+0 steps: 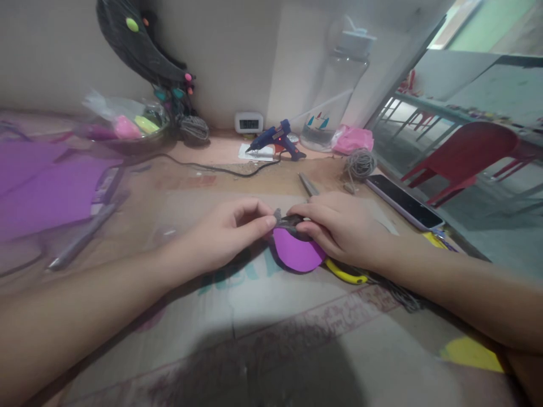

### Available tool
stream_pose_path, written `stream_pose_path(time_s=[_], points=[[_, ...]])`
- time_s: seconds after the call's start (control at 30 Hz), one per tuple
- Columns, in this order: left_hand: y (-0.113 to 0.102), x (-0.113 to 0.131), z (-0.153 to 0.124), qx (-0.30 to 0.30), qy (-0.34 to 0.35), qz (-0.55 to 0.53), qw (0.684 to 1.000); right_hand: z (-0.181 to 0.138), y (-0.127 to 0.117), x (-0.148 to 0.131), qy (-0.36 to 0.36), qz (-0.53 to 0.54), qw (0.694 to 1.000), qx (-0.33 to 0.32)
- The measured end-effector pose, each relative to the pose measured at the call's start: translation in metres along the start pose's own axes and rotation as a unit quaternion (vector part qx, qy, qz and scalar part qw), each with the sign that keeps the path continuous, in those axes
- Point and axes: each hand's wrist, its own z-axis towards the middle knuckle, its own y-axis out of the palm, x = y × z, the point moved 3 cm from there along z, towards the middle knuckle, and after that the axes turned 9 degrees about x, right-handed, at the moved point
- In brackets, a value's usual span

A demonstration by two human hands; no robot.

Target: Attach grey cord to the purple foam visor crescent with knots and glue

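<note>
My right hand [339, 226] is closed round dark-jawed pliers [292, 221], whose tips point left. A small grey piece [278, 215] is pinched between the thumb and fingers of my left hand [237, 229], right at the plier tips; its exact kind is too small to tell. Just below the pliers shows a rounded purple paper piece [299, 254]. A yellow curved handle [345, 274] sticks out under my right hand; which tool it belongs to is hidden. Beyond that hand a grey pointed blade [306, 183] is partly covered.
A blue glue gun [275, 137] stands at the back near a small digital clock [249, 122] and a clear bottle [333, 90]. Grey yarn [360, 164] and a phone [405, 199] are on the right. Purple sheets [38, 181] and a bowl [131, 141] are left.
</note>
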Motion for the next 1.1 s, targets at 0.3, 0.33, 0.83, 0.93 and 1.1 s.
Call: stream_pose_path(time_s=[0.3,0.33,0.83,0.93,1.1], points=[[-0.0005,-0.0016,0.0012,0.006,-0.002,-0.014,1.000,0.0000,0.0005,0.0017,0.016,0.019,0.999,-0.020],[-0.0006,-0.0017,0.0012,0.006,-0.004,-0.013,1.000,0.0000,0.0009,0.0022,0.019,0.029,0.999,-0.025],[0.0004,-0.0027,0.0013,-0.011,-0.019,-0.022,1.000,0.0007,0.0020,0.0022,0.021,0.013,1.000,-0.016],[0.0005,-0.0017,0.0009,-0.011,-0.019,-0.014,1.000,0.0001,0.0018,0.0024,0.022,0.011,1.000,-0.015],[-0.0006,-0.0010,0.0012,-0.006,-0.017,-0.015,1.000,-0.0017,0.0010,0.0038,0.040,0.046,0.998,-0.012]])
